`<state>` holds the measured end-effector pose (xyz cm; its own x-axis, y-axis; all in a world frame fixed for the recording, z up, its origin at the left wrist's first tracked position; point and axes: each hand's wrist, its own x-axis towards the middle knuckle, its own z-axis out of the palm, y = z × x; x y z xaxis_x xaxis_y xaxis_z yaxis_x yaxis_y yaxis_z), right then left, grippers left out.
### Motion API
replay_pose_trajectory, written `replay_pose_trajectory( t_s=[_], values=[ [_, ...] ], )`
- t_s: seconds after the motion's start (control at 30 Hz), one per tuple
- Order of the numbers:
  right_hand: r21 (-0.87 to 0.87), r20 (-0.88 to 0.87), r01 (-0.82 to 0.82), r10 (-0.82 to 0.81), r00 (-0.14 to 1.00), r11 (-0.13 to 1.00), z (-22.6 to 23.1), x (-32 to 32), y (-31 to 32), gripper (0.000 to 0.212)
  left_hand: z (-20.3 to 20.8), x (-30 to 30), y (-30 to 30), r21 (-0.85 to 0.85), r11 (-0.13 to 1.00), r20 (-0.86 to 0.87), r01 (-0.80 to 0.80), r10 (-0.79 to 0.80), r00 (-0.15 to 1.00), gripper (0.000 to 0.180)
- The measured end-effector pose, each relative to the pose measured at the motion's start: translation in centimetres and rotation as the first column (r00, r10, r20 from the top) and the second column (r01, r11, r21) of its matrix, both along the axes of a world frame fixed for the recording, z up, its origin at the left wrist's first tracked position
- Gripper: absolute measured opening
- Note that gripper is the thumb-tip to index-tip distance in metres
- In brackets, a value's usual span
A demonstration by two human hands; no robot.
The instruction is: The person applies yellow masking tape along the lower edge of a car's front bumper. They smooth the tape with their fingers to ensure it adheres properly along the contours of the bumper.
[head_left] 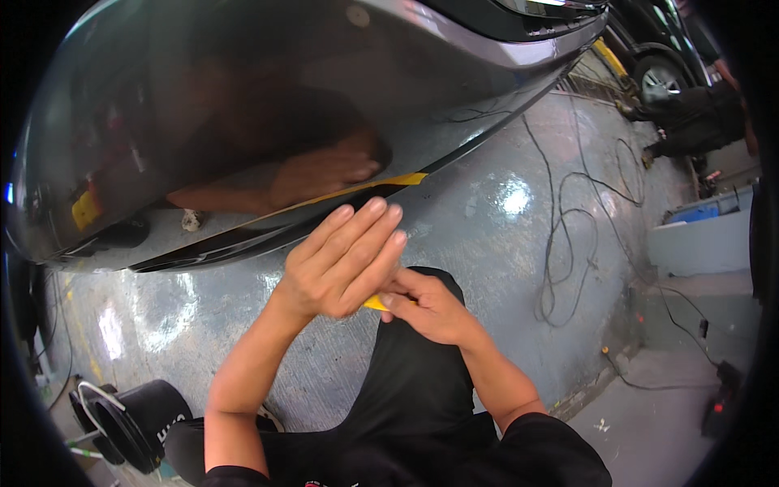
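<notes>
A dark glossy car bumper [268, 97] fills the upper left. Along its lower edge runs a strip of yellow masking tape [410, 179], whose right end stands out a little. My left hand [345, 260] is just below that edge, fingers stretched out, back of the hand facing up; whether it touches the bumper I cannot tell. Beside and slightly under it, my right hand [434, 307] is closed on yellow tape [376, 303]. Only a small bit of this tape shows between the hands, so roll or loose piece is unclear.
A black bucket [158, 414] with a white handle stands at the lower left. Dark cables [560, 243] loop over the shiny grey floor [487, 235]. At the far right are another person's dark-clothed legs [698, 122], a car wheel [659, 77] and a grey cabinet [702, 243].
</notes>
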<state>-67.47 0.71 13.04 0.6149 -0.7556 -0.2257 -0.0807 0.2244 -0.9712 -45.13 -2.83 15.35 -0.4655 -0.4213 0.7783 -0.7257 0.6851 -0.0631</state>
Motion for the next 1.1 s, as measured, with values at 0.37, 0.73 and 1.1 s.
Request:
replay_pose_trajectory(
  t_s=[0.37, 0.73, 1.1],
  values=[
    [-0.014, 0.079, 0.030, -0.029, 0.996, 0.999, 3.2, -7.8, -5.0, 0.039, 0.0, -6.2, -1.2, 0.168, 0.964, 0.148, -0.206, 0.182, 0.972, 0.033],
    [-0.186, 0.118, -0.096, 0.119, 0.986, 0.978, 6.5, -8.1, -6.0, 0.024, 2.0, -10.3, 6.6, 0.566, 0.593, -0.783, 0.573, 0.604, 0.148, 0.026],
    [-0.348, -0.111, -0.310, 0.290, 0.951, 0.884, 7.8, -4.5, -5.4, 0.030, 1.6, -7.8, 10.0, 0.635, 0.730, -0.771, 0.253, 0.579, 0.266, 0.015]
  ],
)
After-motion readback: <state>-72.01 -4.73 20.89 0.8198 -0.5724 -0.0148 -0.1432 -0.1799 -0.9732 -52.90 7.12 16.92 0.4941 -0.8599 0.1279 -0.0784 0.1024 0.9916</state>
